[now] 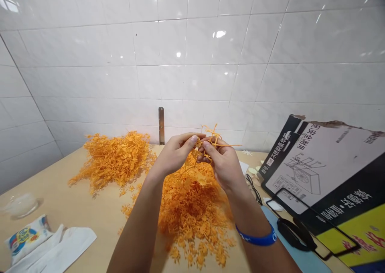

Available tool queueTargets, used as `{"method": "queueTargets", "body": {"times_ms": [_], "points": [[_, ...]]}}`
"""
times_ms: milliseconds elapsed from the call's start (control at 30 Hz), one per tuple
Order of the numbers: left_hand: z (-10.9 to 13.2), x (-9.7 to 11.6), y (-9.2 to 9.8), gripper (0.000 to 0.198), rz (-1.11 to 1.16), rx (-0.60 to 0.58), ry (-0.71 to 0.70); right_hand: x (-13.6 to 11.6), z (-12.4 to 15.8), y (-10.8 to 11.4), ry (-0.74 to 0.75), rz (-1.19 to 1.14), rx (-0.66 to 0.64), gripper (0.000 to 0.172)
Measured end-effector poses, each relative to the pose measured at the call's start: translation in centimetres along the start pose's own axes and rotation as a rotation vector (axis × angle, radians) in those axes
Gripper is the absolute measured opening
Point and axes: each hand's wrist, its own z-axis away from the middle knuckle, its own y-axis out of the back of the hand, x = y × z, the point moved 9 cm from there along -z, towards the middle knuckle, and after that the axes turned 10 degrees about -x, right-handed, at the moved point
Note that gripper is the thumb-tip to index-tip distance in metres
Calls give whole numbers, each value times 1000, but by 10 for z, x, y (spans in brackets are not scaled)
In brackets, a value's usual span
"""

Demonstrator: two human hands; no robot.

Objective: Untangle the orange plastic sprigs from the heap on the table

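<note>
Pinching an orange plastic sprig (214, 140) at frame centre | your left hand (174, 154) and right hand (221, 160) both closed on it | above the orange pile (192, 209) on the bench (90, 217)

Glossy white wall tiles (192, 76) — matt pale wooden table (90, 217) — printed cardboard box (331, 172), plastic-looking orange sprigs (192, 201).

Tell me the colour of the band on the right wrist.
The wristband is blue, clearest in the head view.

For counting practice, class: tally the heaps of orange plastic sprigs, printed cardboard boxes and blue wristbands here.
Heaps of orange plastic sprigs: 2
Printed cardboard boxes: 1
Blue rubber wristbands: 1
Total: 4
</note>
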Motion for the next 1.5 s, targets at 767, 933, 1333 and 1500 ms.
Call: {"method": "queueTargets", "body": {"times_ms": [767, 933, 1333, 1500], "points": [[1, -9, -22, 47, 383, -52, 10, -13, 8, -26, 17, 129, -94, 30], [4, -3, -11, 48, 152, -27, -29, -15, 12, -27, -14, 387, -203, 28], [3, -21, 7, 50, 492, 155, 35, -27, 19, -38, 130, 282, -320, 38], [6, -34, 19, 38, 531, 329, 108, -6, 11, -20, 28, 48, -124, 36]]}}
